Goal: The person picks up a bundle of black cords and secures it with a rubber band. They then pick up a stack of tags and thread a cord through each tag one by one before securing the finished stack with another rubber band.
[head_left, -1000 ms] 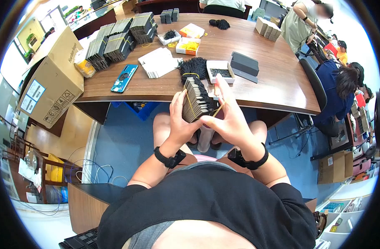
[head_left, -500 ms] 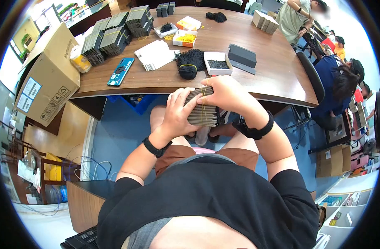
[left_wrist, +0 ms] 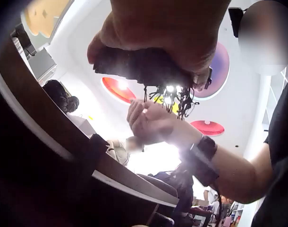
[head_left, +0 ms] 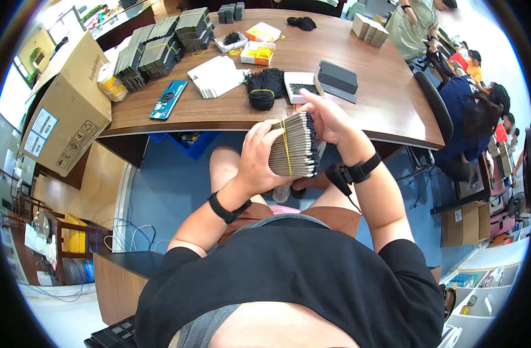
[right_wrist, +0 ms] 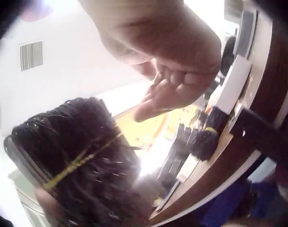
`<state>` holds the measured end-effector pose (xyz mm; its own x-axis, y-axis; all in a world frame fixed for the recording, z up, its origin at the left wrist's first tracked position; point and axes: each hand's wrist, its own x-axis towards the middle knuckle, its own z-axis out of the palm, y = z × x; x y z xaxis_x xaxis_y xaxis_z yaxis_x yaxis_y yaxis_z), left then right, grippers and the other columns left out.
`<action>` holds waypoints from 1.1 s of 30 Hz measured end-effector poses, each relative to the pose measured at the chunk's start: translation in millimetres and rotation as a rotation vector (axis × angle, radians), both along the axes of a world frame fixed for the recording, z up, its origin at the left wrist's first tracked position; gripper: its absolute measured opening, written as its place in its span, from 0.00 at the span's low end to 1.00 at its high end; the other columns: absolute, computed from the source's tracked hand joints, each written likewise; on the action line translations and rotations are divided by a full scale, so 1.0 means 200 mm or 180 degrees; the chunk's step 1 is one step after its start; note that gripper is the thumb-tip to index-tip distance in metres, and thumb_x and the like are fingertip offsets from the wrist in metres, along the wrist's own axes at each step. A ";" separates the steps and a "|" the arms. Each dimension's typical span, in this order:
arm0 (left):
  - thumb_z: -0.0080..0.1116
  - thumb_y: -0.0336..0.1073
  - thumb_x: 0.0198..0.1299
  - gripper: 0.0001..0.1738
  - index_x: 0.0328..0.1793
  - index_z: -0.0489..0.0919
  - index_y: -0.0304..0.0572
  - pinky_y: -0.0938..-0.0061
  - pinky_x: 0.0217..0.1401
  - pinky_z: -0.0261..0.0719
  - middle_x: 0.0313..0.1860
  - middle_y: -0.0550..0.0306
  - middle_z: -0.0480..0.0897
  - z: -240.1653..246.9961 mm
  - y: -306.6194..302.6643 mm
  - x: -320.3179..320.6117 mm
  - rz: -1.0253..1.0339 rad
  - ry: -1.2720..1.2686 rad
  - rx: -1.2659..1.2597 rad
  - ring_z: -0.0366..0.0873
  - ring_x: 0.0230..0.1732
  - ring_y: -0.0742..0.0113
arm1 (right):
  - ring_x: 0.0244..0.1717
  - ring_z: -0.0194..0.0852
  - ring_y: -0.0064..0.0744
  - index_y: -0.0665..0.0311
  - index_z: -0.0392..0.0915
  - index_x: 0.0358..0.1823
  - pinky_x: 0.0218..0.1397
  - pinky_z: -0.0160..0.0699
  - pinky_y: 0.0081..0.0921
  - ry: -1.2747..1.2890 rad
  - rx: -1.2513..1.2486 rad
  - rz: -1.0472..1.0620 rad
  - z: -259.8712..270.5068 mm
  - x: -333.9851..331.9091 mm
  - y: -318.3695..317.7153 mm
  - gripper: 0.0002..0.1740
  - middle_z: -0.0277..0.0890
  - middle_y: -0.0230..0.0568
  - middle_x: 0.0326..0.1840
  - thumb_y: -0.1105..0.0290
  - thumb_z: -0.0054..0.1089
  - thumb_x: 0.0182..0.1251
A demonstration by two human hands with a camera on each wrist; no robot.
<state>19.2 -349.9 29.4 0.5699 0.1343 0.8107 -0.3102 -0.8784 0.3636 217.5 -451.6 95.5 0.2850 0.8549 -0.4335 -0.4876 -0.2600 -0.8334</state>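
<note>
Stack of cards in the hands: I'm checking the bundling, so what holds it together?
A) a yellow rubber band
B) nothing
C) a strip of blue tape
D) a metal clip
A: a yellow rubber band runs around the stack of cards, which the left hand grips.

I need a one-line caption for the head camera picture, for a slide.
A seated person's left hand grips a stack of cards bound by a yellow rubber band, right hand beside it.
</note>
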 end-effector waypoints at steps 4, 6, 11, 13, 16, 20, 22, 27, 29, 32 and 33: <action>0.83 0.47 0.36 0.58 0.70 0.59 0.37 0.61 0.72 0.63 0.66 0.44 0.67 0.01 0.03 0.03 -0.0409 -0.0031 -0.1699 0.67 0.67 0.52 | 0.28 0.83 0.35 0.65 0.76 0.35 0.36 0.81 0.28 -0.0562 0.0738 -0.1669 -0.13 0.03 -0.03 0.17 0.81 0.42 0.28 0.57 0.51 0.74; 0.74 0.46 0.54 0.48 0.72 0.55 0.37 0.65 0.70 0.67 0.65 0.49 0.68 0.05 0.06 0.02 -0.1320 0.0113 -0.3325 0.69 0.65 0.59 | 0.32 0.81 0.32 0.63 0.76 0.34 0.40 0.80 0.27 -0.0696 0.1293 -0.1628 -0.08 -0.06 -0.07 0.16 0.80 0.39 0.30 0.59 0.50 0.75; 0.48 0.69 0.64 0.43 0.71 0.67 0.41 0.58 0.61 0.81 0.62 0.48 0.77 0.08 0.14 0.02 -0.2636 0.0731 -0.5377 0.79 0.60 0.56 | 0.60 0.74 0.33 0.65 0.76 0.55 0.62 0.69 0.32 -0.1620 0.1880 -0.1638 0.03 -0.17 -0.06 0.20 0.79 0.46 0.56 0.58 0.44 0.78; 0.44 0.71 0.64 0.45 0.72 0.66 0.41 0.55 0.61 0.81 0.62 0.47 0.77 0.08 0.14 0.02 -0.2951 0.0753 -0.5514 0.78 0.60 0.54 | 0.69 0.65 0.38 0.68 0.69 0.66 0.71 0.60 0.36 -0.2579 0.1848 -0.1440 0.03 -0.23 -0.08 0.23 0.70 0.50 0.67 0.63 0.49 0.75; 0.39 0.74 0.64 0.46 0.73 0.65 0.44 0.51 0.59 0.81 0.63 0.47 0.77 0.09 0.14 0.03 -0.3396 0.0802 -0.5520 0.78 0.61 0.52 | 0.71 0.62 0.49 0.69 0.66 0.68 0.75 0.55 0.40 -0.4384 0.1689 -0.1290 -0.02 -0.32 -0.04 0.31 0.66 0.56 0.70 0.68 0.62 0.64; 0.36 0.77 0.62 0.47 0.74 0.65 0.49 0.42 0.56 0.81 0.65 0.47 0.76 0.05 0.15 0.03 -0.3527 0.0545 -0.5978 0.78 0.61 0.47 | 0.66 0.67 0.50 0.61 0.74 0.62 0.68 0.64 0.41 -0.5477 0.1941 -0.1301 -0.02 -0.44 -0.04 0.34 0.71 0.48 0.65 0.72 0.71 0.48; 0.35 0.79 0.61 0.49 0.74 0.65 0.49 0.42 0.55 0.82 0.64 0.47 0.76 0.03 0.15 0.04 -0.3843 0.0468 -0.6040 0.78 0.61 0.46 | 0.62 0.70 0.48 0.60 0.76 0.60 0.65 0.66 0.40 -0.5552 0.1904 -0.1359 -0.05 -0.43 -0.03 0.33 0.73 0.45 0.61 0.72 0.71 0.47; 0.34 0.76 0.64 0.46 0.75 0.62 0.49 0.42 0.56 0.81 0.65 0.47 0.75 0.06 0.12 0.03 -0.3460 0.0667 -0.5735 0.77 0.62 0.48 | 0.51 0.72 0.43 0.59 0.80 0.51 0.56 0.69 0.39 -0.5760 0.1669 -0.1679 -0.11 -0.38 -0.02 0.26 0.77 0.38 0.48 0.73 0.70 0.45; 0.34 0.76 0.64 0.46 0.75 0.62 0.49 0.41 0.57 0.80 0.66 0.47 0.74 0.08 0.10 0.03 -0.3349 0.0612 -0.5710 0.76 0.63 0.48 | 0.47 0.73 0.41 0.59 0.82 0.43 0.54 0.69 0.38 -0.5730 0.1875 -0.1764 -0.11 -0.38 -0.02 0.19 0.77 0.35 0.42 0.74 0.70 0.44; 0.33 0.76 0.64 0.47 0.75 0.62 0.48 0.40 0.57 0.79 0.67 0.46 0.73 0.06 0.09 0.05 -0.3242 0.0497 -0.5799 0.75 0.63 0.46 | 0.43 0.75 0.40 0.59 0.81 0.33 0.51 0.69 0.38 -0.5734 0.2167 -0.1752 -0.12 -0.38 -0.03 0.11 0.78 0.34 0.38 0.75 0.69 0.44; 0.33 0.77 0.64 0.47 0.75 0.63 0.48 0.40 0.57 0.80 0.67 0.45 0.73 0.06 0.08 0.05 -0.3127 0.0452 -0.5858 0.76 0.63 0.46 | 0.43 0.76 0.39 0.60 0.80 0.32 0.51 0.70 0.38 -0.5665 0.2256 -0.1702 -0.12 -0.39 -0.04 0.11 0.78 0.34 0.38 0.75 0.69 0.44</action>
<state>28.8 -334.4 42.2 0.9700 0.2313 0.0753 -0.2387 0.8451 0.4784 139.2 -458.9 71.6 0.1747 0.4120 0.8942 0.9575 0.1407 -0.2519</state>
